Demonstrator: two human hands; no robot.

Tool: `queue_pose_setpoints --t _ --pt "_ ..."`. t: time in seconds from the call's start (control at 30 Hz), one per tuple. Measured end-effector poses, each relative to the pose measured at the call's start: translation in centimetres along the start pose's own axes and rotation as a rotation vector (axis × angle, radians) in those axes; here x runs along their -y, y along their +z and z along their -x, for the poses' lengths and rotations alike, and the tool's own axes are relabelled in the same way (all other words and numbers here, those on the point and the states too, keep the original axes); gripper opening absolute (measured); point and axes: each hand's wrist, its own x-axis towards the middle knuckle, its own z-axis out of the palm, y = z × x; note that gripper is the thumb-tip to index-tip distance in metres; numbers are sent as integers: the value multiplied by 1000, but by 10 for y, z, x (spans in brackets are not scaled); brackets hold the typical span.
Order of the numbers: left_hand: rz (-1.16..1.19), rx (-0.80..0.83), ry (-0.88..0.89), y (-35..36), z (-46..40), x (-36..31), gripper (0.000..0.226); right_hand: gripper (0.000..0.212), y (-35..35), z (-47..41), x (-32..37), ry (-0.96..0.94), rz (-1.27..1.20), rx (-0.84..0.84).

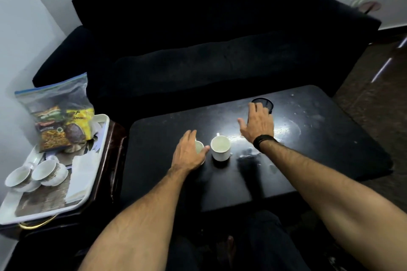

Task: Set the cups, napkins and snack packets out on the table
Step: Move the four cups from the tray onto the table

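Two white cups stand on the black table point(308, 138). My left hand point(187, 153) wraps around the left cup point(199, 146), mostly hiding it. The second cup point(220, 147) stands free just to its right. My right hand point(257, 124) hovers with fingers spread over the table, its fingertips at a black mesh holder point(265, 103), holding nothing. On the white tray point(44, 213) at the left lie two more white cups point(47, 170) point(18, 177), a stack of white napkins point(82, 174), and a clear zip bag of snack packets point(59, 121).
A black sofa point(209, 46) stands right behind the table. The tray rests on a dark side table point(114, 160) to the left. My legs are below the table's near edge. Brown floor lies to the right.
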Motion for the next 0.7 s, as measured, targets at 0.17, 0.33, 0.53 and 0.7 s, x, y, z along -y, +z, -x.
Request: queue_pose_setpoints --t 0.17,0.33,0.53,0.7 --pt "-91 89 53 10 -12 -12 90 49 -7 -21 -54 151 103 276" --pt "-140 107 72 18 -10 -24 90 17 -5 -31 -68 19 111 229" --pt "-190 147 63 14 -6 -30 86 16 -10 -22 -87 69 133 218" --pt "-203 145 86 10 -3 -38 85 21 -17 -9 -122 150 145 229"
